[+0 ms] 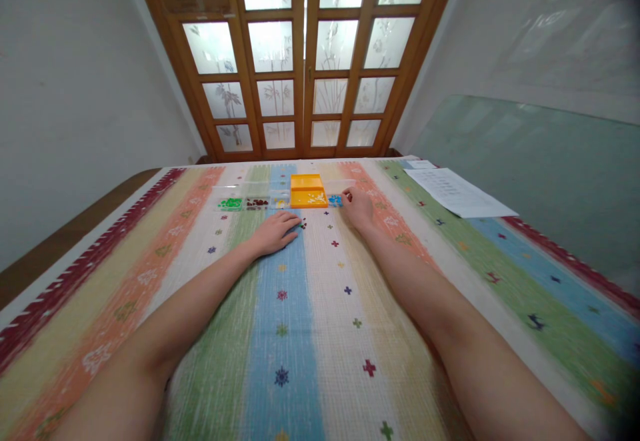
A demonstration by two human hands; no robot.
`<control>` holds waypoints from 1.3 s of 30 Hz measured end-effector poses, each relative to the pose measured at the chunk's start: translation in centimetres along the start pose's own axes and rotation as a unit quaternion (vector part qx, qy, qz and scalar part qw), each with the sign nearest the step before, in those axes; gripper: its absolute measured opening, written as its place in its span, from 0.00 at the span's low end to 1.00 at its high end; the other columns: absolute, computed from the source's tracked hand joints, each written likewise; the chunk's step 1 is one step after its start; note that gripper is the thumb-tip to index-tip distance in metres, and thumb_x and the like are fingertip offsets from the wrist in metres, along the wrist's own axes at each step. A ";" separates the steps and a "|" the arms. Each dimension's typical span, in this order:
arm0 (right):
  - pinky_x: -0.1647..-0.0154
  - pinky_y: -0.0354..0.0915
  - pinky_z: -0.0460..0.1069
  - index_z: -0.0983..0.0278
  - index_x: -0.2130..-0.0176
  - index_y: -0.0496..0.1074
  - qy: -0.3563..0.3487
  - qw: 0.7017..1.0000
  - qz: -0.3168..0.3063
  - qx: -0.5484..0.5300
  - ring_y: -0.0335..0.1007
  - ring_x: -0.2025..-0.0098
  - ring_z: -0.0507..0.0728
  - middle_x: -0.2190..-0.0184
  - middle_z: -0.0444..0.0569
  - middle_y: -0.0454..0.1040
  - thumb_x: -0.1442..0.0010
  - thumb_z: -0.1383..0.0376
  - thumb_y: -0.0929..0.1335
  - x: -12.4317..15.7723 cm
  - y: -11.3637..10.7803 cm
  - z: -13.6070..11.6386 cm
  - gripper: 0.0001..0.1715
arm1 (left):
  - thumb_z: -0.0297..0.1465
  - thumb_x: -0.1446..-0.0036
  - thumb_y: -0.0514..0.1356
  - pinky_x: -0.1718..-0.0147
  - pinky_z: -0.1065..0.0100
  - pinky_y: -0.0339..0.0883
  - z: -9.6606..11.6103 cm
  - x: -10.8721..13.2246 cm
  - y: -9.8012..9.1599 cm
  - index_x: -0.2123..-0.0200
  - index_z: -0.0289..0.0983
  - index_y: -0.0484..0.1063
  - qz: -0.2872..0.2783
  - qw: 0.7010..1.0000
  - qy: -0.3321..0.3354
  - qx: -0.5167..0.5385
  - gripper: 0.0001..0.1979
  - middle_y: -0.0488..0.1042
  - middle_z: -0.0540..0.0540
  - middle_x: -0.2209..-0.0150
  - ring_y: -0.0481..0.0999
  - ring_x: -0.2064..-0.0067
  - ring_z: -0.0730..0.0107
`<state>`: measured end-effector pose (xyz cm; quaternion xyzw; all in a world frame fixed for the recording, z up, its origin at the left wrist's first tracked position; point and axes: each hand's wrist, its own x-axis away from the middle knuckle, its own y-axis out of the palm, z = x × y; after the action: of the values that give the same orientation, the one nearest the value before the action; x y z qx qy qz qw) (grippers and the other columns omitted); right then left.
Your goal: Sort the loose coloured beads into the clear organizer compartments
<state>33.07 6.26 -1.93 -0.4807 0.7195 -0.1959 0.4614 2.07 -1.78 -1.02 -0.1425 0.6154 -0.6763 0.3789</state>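
Note:
My left hand lies flat on the striped cloth, fingers stretched out, just short of a few small dark beads. My right hand is curled, its fingertips pinched beside the blue beads at the right end of the bead row. What the fingers pinch is too small to make out. An open orange box with pale beads inside stands between the hands, farther away. Left of it run clear compartments with green beads, dark red beads and yellow beads.
The striped cloth covers the whole table. A white printed sheet lies at the far right. Behind the table stand wooden doors with frosted glass panes. A greenish glass panel leans against the right wall.

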 end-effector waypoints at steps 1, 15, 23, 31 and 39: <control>0.61 0.61 0.53 0.63 0.57 0.79 0.007 1.000 0.000 -0.001 0.71 0.62 0.61 0.63 0.54 0.79 0.32 0.61 0.65 -0.1 0.1 0.3 0.14 | 0.43 0.28 0.51 0.31 0.52 0.55 0.0 0.0 0.2 0.33 0.41 0.67 -0.007 1.000 0.004 0.000 0.25 0.69 0.40 0.35 0.65 0.33 0.55; 0.51 0.63 0.55 0.62 0.57 0.81 -0.149 0.988 -0.042 -0.005 0.73 0.56 0.62 0.59 0.54 0.82 0.33 0.65 0.65 1.7 1.4 -2.8 0.14 | 0.42 0.25 0.43 0.29 0.51 0.48 -0.5 -0.8 1.4 0.31 0.43 0.65 -0.029 0.999 0.012 -0.004 0.27 0.66 0.45 0.31 0.57 0.28 0.56; 0.50 0.62 0.54 0.63 0.57 0.81 -0.198 0.977 -0.083 -0.006 0.73 0.56 0.61 0.59 0.54 0.81 0.32 0.65 0.65 2.1 1.4 -3.6 0.14 | 0.43 0.26 0.42 0.28 0.51 0.46 -1.0 -1.1 2.0 0.30 0.42 0.63 -0.036 0.999 0.020 -0.014 0.28 0.63 0.45 0.29 0.55 0.27 0.57; 0.52 0.62 0.53 0.62 0.57 0.81 -0.211 0.974 -0.082 0.000 0.73 0.56 0.61 0.59 0.53 0.82 0.31 0.65 0.65 2.3 1.3 -3.6 0.14 | 0.40 0.26 0.43 0.29 0.52 0.51 -0.9 -1.0 1.5 0.34 0.39 0.69 -0.003 1.000 0.007 -0.011 0.27 0.70 0.42 0.34 0.62 0.31 0.57; 0.53 0.61 0.53 0.62 0.57 0.81 -0.221 0.971 -0.091 -0.010 0.74 0.56 0.61 0.59 0.52 0.82 0.31 0.65 0.65 2.5 1.3 -3.3 0.14 | 0.37 0.26 0.44 0.33 0.51 0.58 -3.5 -0.3 -0.1 0.41 0.37 0.76 0.140 0.986 -0.085 0.032 0.25 0.76 0.41 0.40 0.71 0.38 0.58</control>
<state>29.30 4.17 -2.39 -0.5804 0.5548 -0.1189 0.5841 0.00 0.96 -1.57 -0.0997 0.5730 -0.6210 0.5255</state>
